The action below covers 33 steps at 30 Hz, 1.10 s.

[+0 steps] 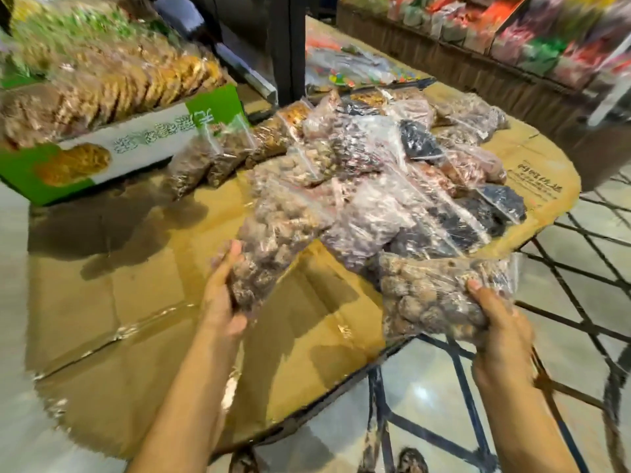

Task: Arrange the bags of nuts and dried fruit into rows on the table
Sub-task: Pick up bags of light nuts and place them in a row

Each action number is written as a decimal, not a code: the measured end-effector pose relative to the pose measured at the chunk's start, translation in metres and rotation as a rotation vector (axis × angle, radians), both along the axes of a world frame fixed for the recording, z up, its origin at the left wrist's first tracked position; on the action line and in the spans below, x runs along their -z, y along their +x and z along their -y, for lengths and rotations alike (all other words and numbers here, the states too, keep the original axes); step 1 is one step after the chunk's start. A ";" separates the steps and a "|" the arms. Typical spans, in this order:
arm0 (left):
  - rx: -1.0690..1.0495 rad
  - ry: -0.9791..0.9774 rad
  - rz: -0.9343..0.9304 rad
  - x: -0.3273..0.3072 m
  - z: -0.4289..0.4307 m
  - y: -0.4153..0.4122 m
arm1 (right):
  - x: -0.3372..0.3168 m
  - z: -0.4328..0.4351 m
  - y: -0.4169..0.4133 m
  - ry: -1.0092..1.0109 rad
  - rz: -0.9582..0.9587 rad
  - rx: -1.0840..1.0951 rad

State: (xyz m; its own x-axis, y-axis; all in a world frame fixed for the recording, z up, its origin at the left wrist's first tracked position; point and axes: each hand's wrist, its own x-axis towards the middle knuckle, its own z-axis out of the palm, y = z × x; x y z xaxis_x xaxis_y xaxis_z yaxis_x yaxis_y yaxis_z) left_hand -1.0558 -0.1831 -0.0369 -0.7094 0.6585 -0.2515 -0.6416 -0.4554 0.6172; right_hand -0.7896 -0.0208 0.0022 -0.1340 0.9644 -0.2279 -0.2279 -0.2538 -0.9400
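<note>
One camera sits high behind the hands [358, 308], looking forward and down, close over the table [136, 319].

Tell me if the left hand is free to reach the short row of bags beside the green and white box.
Probably not right now: the left hand is gripping a bag of nuts. The cardboard tabletop between it and the row of bags looks bare, so the path itself seems open.

Shelf goods [546, 35] at upper right: motion-blurred, contents unreadable. Green box [102, 155] print smeared; left end cut by frame. Lower bags in pile [375, 186] buried under others. Left hand [223, 295] fingers hidden beneath its bag [269, 247].
</note>
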 end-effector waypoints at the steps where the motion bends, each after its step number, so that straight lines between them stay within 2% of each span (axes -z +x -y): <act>1: -0.017 -0.001 -0.050 -0.003 0.012 -0.012 | 0.003 0.011 -0.013 -0.002 0.016 0.004; 4: 0.014 0.009 -0.087 -0.011 0.040 -0.048 | 0.005 0.051 -0.057 0.020 0.104 0.013; 8: -0.015 -0.169 -0.008 -0.001 0.040 -0.083 | 0.006 0.085 -0.077 0.046 0.188 -0.065; 11: -0.047 -0.242 0.015 -0.003 0.031 -0.094 | 0.014 0.086 -0.075 0.025 0.268 -0.102; 17: -0.074 -0.268 -0.045 -0.012 0.021 -0.112 | 0.028 0.069 -0.083 0.020 0.457 -0.114; 24: -0.083 -0.265 -0.113 0.011 -0.002 -0.181 | 0.025 0.071 -0.132 0.068 0.567 -0.213; 28: -0.012 -0.299 -0.081 0.034 -0.036 -0.226 | 0.023 0.081 -0.178 0.130 0.835 -0.257; 30: 0.086 -0.377 -0.163 0.044 -0.055 -0.238 | 0.020 0.100 -0.205 0.186 0.969 -0.212; 33: 0.193 -0.588 -0.591 0.062 -0.069 -0.254 | 0.015 0.127 -0.242 0.173 0.959 -0.145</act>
State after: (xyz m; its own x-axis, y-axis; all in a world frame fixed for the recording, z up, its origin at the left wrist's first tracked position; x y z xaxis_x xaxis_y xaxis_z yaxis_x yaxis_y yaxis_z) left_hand -1.3096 -0.1142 -0.0986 -0.7204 0.6598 -0.2138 -0.1730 0.1276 0.9766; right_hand -1.0312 -0.1477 -0.0131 -0.0860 0.9835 -0.1590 0.6734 -0.0602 -0.7368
